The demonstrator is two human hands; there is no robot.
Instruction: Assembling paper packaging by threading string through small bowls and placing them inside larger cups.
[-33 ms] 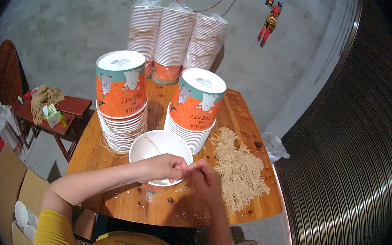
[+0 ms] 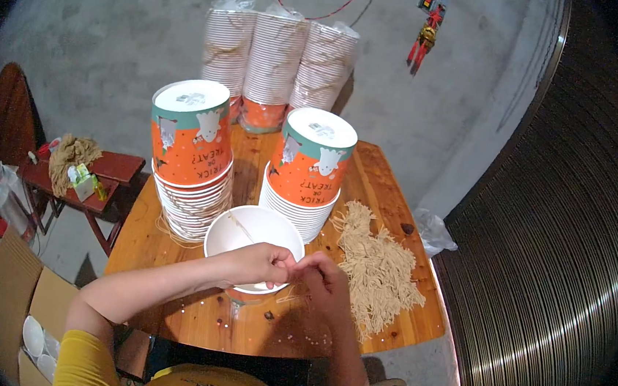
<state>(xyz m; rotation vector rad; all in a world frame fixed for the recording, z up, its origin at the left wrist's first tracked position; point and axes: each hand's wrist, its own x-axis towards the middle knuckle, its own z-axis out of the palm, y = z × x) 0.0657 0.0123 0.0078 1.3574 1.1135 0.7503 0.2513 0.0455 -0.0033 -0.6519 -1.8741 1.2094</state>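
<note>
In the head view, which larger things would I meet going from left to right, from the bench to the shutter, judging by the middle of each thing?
Red bench → left stack of tubs → open tub → right stack of tubs → pile of tan string → clear plastic bag → ribbed shutter.

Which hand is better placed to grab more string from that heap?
Probably the right hand: it is next to the beige string heap, while the left hand is farther off, over the open tub.
</note>
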